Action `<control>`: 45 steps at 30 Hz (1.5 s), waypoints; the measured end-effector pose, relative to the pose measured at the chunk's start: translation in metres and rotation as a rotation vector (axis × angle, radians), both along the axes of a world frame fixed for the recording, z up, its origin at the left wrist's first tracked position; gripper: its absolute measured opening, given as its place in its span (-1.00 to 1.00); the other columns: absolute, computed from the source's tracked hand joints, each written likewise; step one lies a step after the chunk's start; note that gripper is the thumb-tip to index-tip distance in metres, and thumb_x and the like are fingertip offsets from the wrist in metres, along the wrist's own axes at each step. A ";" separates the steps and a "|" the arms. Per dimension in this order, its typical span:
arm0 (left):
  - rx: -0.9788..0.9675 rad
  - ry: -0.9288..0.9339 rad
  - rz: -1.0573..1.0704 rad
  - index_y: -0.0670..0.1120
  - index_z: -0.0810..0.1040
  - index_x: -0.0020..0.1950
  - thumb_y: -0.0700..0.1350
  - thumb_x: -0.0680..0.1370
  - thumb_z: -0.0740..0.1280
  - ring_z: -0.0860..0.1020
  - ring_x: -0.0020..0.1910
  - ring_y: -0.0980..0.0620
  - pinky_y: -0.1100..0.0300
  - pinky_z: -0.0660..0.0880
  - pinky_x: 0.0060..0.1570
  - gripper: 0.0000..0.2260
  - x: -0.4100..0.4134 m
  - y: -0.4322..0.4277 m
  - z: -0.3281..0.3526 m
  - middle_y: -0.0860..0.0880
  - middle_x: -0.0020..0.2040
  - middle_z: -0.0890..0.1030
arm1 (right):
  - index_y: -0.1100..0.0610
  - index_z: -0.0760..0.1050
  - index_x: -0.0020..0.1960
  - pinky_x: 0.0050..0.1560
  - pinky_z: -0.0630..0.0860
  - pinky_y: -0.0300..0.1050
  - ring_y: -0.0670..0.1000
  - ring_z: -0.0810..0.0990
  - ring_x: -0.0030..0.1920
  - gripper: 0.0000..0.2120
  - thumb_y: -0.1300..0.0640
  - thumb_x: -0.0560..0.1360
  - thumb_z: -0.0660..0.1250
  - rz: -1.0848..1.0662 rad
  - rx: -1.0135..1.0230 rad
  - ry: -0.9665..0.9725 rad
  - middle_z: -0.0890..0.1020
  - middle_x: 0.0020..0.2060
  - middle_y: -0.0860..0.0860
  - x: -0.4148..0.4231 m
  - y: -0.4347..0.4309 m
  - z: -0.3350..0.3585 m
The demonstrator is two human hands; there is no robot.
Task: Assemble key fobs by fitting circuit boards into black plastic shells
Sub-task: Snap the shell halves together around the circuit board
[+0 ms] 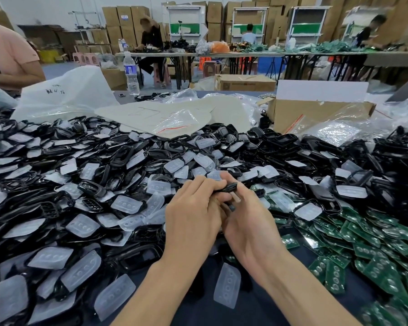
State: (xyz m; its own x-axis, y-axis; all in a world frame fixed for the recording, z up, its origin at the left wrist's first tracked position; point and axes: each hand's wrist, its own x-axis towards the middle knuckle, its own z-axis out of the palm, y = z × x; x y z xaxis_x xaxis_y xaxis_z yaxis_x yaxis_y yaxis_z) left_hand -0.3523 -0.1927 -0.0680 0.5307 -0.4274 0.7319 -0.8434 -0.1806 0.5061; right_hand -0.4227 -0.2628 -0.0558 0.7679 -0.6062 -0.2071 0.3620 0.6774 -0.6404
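Black shell (230,187) is pinched by left hand (193,208) and right hand (250,222); looks like the fitting step, so next squeeze it gently.

A water bottle (130,72) stands beyond a white plastic bag (64,95).

Only open bench (257,311) is the dark strip at the near edge between the forearms, and even that has one loose clear pad (227,285) lying flat in it. Left and centre are buried under the shell heap (92,188) with pads mixed in, no gaps down to the surface. The right side is a spread of circuit boards (375,255). The hands, left hand (193,212) and right hand (250,222), are bunched round one black shell (230,187) dead centre. Further back, plastic bags (64,95), a cardboard box (311,116) and a water bottle (130,74) wall it off.
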 end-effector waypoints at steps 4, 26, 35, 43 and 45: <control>0.015 0.098 -0.069 -0.02 0.68 0.09 -0.08 0.59 0.30 0.57 -0.05 0.04 0.05 0.54 -0.10 -0.82 0.004 0.002 0.002 0.14 -0.07 0.59 | 0.12 0.62 0.25 0.03 0.57 -0.14 -0.02 0.61 -0.12 -0.70 0.08 0.67 0.17 0.066 -0.079 -0.036 0.64 -0.08 0.08 -0.004 -0.006 -0.002; 0.015 0.240 -0.282 0.05 0.65 0.20 -0.01 0.59 0.38 0.56 0.14 0.20 0.46 0.41 0.07 -0.81 0.006 0.005 0.008 0.21 0.11 0.58 | 0.13 0.53 0.29 0.06 0.65 -0.03 0.14 0.67 0.08 -0.65 0.12 0.52 0.36 0.058 -0.346 -0.090 0.62 0.13 0.24 -0.016 -0.027 -0.005; -0.073 0.085 -0.188 -0.07 0.64 0.23 -0.23 0.62 0.31 0.60 0.06 0.12 0.25 0.54 0.05 -0.77 0.003 0.003 0.001 0.11 0.12 0.57 | 0.24 0.52 0.38 0.16 0.61 -0.07 0.06 0.61 0.12 -0.48 -0.11 0.59 0.26 0.177 0.006 -0.213 0.61 0.20 0.19 -0.007 -0.008 -0.004; -0.034 0.101 -0.174 -0.05 0.64 0.26 -0.26 0.59 0.38 0.57 0.12 0.02 0.11 0.55 0.07 -0.73 0.002 0.002 0.003 0.09 0.08 0.54 | 0.33 0.51 0.33 0.40 0.48 0.04 0.23 0.53 0.37 -0.46 0.00 0.48 0.34 0.046 -0.081 -0.118 0.60 0.26 0.30 -0.003 -0.006 -0.003; -0.040 0.105 -0.164 -0.06 0.65 0.24 -0.27 0.58 0.38 0.57 0.03 0.02 0.09 0.56 0.00 -0.73 0.003 0.002 0.002 0.08 0.02 0.54 | 0.35 0.52 0.31 0.42 0.45 0.07 0.25 0.54 0.35 -0.48 0.01 0.49 0.33 0.001 -0.082 -0.098 0.60 0.25 0.33 -0.002 -0.003 -0.004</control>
